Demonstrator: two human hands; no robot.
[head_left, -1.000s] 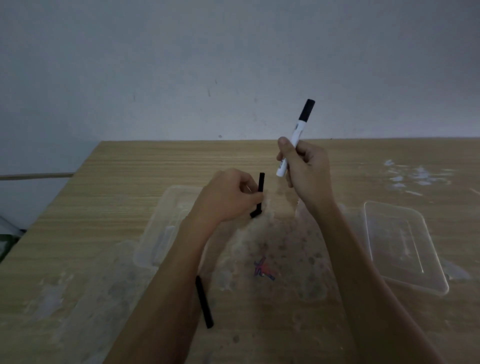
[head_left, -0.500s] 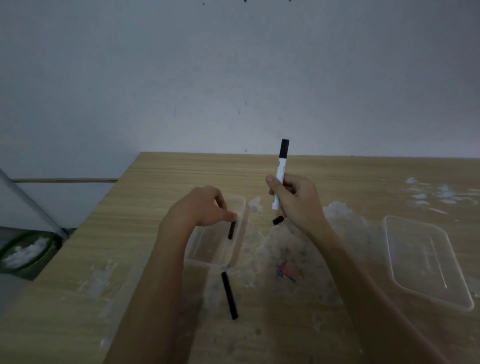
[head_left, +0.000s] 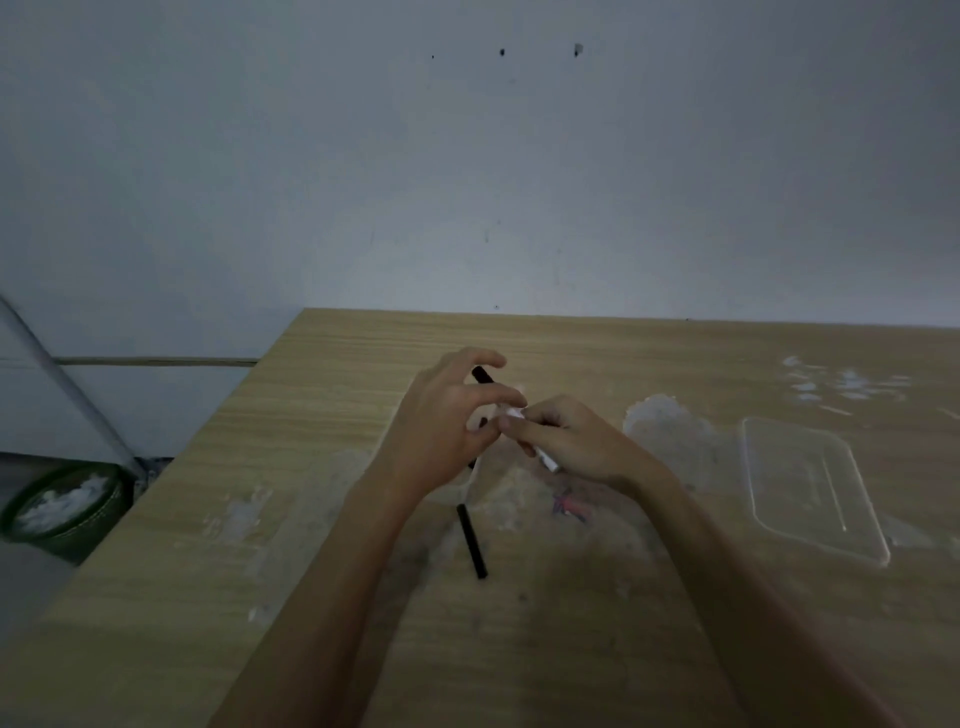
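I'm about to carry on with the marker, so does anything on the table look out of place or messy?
Yes. A coloured scribble is drawn straight on the table by the right hand. Pale smears blotch the wood around it, and a black stick lies loose between the forearms.

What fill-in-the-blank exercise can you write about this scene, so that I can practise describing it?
1. The right hand grips a white marker whose cap is ___.
2. The loose black stick lies on the ___ table.
3. The clear lid lies to the ___ of the right hand.

Missing words: black; wooden; right
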